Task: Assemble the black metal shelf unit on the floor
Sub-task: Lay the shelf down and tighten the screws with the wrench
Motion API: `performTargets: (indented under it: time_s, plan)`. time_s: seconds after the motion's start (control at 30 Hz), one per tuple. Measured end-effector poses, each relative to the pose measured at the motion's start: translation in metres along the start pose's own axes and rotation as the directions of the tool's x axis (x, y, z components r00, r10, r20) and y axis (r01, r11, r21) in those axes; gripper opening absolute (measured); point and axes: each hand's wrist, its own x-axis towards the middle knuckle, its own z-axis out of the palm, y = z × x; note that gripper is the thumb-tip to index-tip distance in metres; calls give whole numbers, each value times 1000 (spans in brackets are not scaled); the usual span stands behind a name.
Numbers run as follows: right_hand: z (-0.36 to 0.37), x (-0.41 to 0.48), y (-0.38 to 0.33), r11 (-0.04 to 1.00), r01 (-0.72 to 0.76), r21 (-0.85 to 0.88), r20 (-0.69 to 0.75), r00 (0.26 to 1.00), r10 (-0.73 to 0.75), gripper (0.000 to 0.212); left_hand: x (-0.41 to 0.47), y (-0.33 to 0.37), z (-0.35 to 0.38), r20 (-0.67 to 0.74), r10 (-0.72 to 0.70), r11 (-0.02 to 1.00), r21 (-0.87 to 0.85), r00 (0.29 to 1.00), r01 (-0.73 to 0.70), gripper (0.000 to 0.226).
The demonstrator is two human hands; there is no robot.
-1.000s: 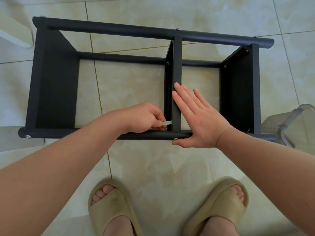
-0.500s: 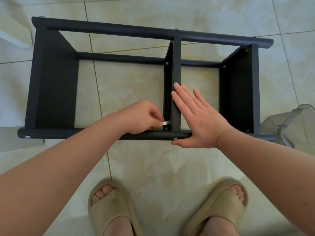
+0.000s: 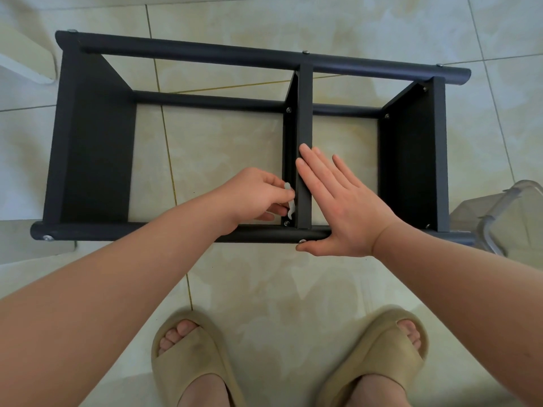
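Note:
The black metal shelf unit (image 3: 97,136) lies on its side on the tiled floor, with round tubes front and back and three upright panels between them. My left hand (image 3: 255,195) pinches a small silver hex key (image 3: 290,205) just left of the middle panel (image 3: 304,124), above a screw (image 3: 286,223) at the panel's near corner. My right hand (image 3: 338,201) lies flat with straight fingers against the right side of the middle panel, its thumb under the front tube (image 3: 132,232).
A clear plastic container (image 3: 505,218) stands at the right, touching the shelf's front right end. A white object (image 3: 26,57) lies at the far left. My two feet in beige slippers (image 3: 191,356) stand just in front of the shelf.
My left hand has turned the hex key from lying sideways to pointing up and lifted a little. My right hand and the shelf have stayed put.

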Motion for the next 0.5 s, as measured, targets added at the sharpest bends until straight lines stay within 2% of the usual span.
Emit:
performTargets:
  time_s: [0.27,0.5]
  plan:
    - [0,0,0,1000,-3,0,9,1000,3,122,3,1,6,-134,-8,999,-49,991,1,7]
    - [0,0,0,1000,-3,0,15,1000,3,122,5,2,6,-159,-10,994,-112,987,-8,3]
